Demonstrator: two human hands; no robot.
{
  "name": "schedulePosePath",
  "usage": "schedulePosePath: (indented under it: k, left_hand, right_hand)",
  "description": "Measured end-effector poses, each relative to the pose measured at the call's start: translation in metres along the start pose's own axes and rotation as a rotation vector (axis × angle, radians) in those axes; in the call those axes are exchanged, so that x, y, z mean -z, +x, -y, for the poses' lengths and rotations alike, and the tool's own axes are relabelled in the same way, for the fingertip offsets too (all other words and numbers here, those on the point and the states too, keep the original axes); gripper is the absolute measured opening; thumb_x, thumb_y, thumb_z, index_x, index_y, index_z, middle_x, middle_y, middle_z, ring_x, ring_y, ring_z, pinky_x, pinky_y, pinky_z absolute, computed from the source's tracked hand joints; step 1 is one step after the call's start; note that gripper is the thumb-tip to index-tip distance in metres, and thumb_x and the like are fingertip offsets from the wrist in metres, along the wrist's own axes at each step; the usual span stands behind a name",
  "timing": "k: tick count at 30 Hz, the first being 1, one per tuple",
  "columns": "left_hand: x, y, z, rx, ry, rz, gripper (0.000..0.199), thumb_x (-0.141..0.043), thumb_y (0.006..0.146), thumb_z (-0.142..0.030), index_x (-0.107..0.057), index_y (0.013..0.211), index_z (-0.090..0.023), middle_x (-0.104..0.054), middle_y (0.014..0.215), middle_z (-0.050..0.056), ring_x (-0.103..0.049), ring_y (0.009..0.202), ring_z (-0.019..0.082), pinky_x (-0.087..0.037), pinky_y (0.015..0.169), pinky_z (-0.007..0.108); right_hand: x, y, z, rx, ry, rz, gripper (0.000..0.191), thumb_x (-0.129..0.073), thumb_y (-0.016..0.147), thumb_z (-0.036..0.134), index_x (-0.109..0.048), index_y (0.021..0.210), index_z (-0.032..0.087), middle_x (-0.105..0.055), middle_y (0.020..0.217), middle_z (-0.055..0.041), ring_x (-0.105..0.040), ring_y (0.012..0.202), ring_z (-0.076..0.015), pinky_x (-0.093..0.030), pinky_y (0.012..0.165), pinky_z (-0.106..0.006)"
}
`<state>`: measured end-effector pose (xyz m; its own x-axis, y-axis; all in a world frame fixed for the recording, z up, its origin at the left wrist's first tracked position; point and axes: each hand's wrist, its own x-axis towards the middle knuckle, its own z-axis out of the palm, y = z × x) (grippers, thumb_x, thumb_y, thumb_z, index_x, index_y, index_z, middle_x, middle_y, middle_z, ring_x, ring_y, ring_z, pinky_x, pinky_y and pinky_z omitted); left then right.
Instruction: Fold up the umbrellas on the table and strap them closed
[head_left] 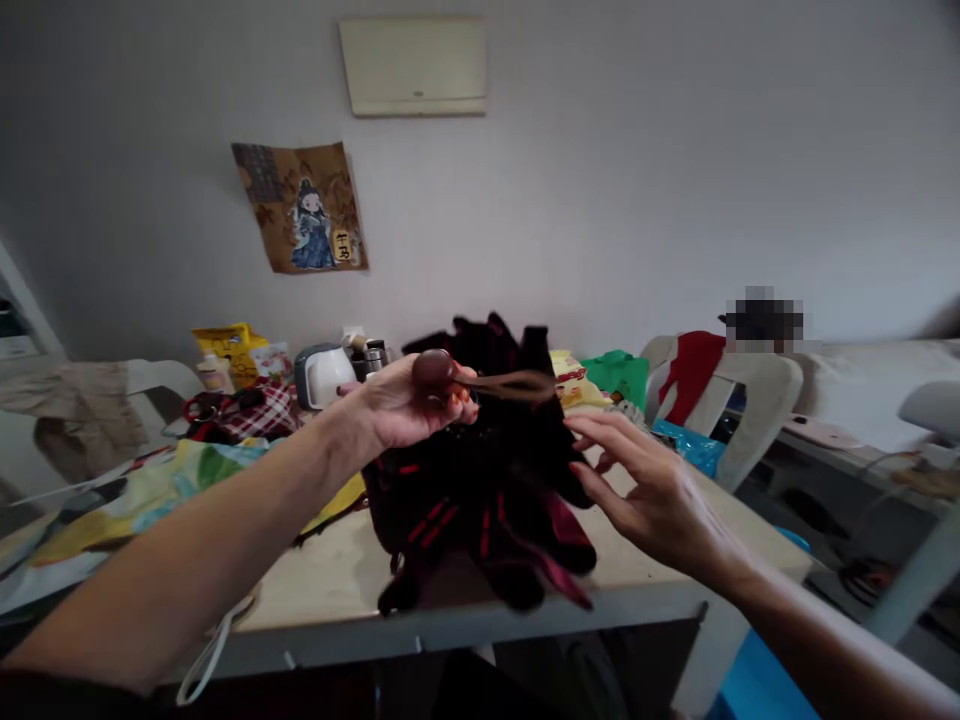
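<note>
A dark maroon cloth [480, 490] with ruffled, lobed edges and red streaks hangs in front of me above the table. My left hand [412, 400] is wrapped round a brown rounded handle [435, 372], from which a tan, looped strip [517, 384] reaches right across the cloth. What this handled item is, I cannot make out. On the right, my right hand [637, 480] touches the cloth's right edge, thumb and fingertips close to it; the fold between them is partly hidden.
The pale table [322, 590] bears a colourful cloth [150, 500], a plaid cloth [259, 408], a white kettle [324, 375], a yellow bag [229, 350] and a green bag [616, 375]. A white chair [765, 400] with red cloth stands right. Someone's dark hair shows behind it.
</note>
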<state>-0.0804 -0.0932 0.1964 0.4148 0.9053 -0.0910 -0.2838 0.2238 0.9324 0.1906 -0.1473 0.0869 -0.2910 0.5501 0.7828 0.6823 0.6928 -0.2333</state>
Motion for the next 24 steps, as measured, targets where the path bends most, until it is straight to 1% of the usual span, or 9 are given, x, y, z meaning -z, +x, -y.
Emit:
schedulePosePath:
  k: [3,6,8,10,12,15,17,20,24]
  left_hand:
    - [-0.011,0.026,0.01,0.102,0.081,0.115,0.016,-0.052,0.086,-0.023,-0.064,0.083,-0.012,-0.059,0.062,0.007,-0.062,0.061,0.018,-0.049,0.042,0.021]
    - [-0.016,0.05,0.016,0.184,0.093,0.197,0.033,-0.04,0.095,-0.036,-0.063,0.088,-0.013,-0.061,0.068,0.008,-0.061,0.063,0.017,-0.046,0.044,0.021]
    - [-0.017,0.068,0.016,0.157,0.122,0.223,0.044,-0.032,0.097,-0.046,-0.062,0.097,-0.012,-0.062,0.072,0.008,-0.062,0.065,0.016,-0.049,0.049,0.022]
    - [-0.011,0.088,0.017,0.03,0.238,0.193,0.055,-0.031,0.095,-0.057,-0.057,0.111,-0.011,-0.063,0.079,0.009,-0.063,0.069,0.017,-0.054,0.061,0.028]
    - [0.004,0.107,0.025,-0.173,0.49,0.112,0.067,-0.045,0.087,-0.066,-0.05,0.127,-0.013,-0.065,0.093,0.012,-0.065,0.083,0.021,-0.055,0.079,0.038]
    - [0.044,0.125,0.045,-0.475,1.058,0.035,0.092,-0.084,0.056,-0.05,-0.05,0.135,-0.019,-0.056,0.127,0.016,-0.055,0.119,0.031,-0.041,0.106,0.049]
    - [0.072,0.129,0.06,-0.508,1.262,-0.002,0.09,-0.087,0.049,-0.041,-0.057,0.13,-0.017,-0.051,0.135,0.018,-0.048,0.128,0.036,-0.033,0.112,0.051]
    - [0.09,0.127,0.081,-0.418,1.093,0.062,0.076,-0.078,0.063,-0.045,-0.057,0.13,-0.013,-0.059,0.127,0.016,-0.055,0.119,0.033,-0.042,0.106,0.047]
    - [0.061,0.129,0.106,-0.396,0.78,0.177,0.056,-0.076,0.069,-0.048,-0.063,0.11,-0.012,-0.07,0.105,0.012,-0.062,0.101,0.029,-0.052,0.089,0.039]
  right_hand:
    - [0.013,0.017,0.001,0.065,-0.045,-0.049,0.041,-0.057,0.091,0.027,-0.054,0.132,0.027,-0.058,0.13,-0.011,-0.059,0.117,-0.0274,-0.052,0.099,-0.045]
    - [0.007,0.038,-0.017,0.066,0.011,0.092,0.058,-0.065,0.085,0.031,-0.047,0.14,0.026,-0.051,0.138,-0.0114,-0.049,0.131,-0.0303,-0.042,0.11,-0.051]
    - [-0.009,0.052,-0.037,0.009,0.069,0.158,0.069,-0.068,0.081,0.033,-0.041,0.144,0.023,-0.049,0.141,-0.0129,-0.046,0.133,-0.0301,-0.038,0.113,-0.052]
    - [-0.026,0.065,-0.059,-0.068,0.103,0.178,0.078,-0.07,0.078,0.034,-0.037,0.147,0.019,-0.048,0.142,-0.016,-0.045,0.133,-0.0311,-0.037,0.112,-0.054]
    - [-0.04,0.075,-0.083,-0.118,0.134,0.171,0.081,-0.073,0.074,0.033,-0.039,0.145,0.016,-0.047,0.143,-0.0189,-0.045,0.133,-0.033,-0.037,0.111,-0.054]
    - [-0.046,0.081,-0.118,-0.331,0.273,0.073,0.084,-0.074,0.07,0.036,-0.041,0.143,0.012,-0.053,0.136,-0.021,-0.059,0.118,-0.0303,-0.045,0.103,-0.05]
    - [-0.044,0.079,-0.137,-0.559,0.421,-0.09,0.083,-0.072,0.071,0.045,-0.041,0.141,0.012,-0.059,0.128,-0.0194,-0.065,0.105,-0.0257,-0.051,0.094,-0.043]
    - [-0.047,0.072,-0.154,-0.692,0.575,-0.201,0.072,-0.067,0.073,0.054,-0.049,0.132,0.015,-0.066,0.115,-0.0131,-0.066,0.099,-0.0228,-0.054,0.085,-0.036]
    - [-0.071,0.068,-0.144,-0.601,0.659,0.036,0.05,-0.057,0.079,0.06,-0.064,0.106,0.018,-0.07,0.086,-0.0073,-0.067,0.08,-0.0221,-0.055,0.072,-0.034]
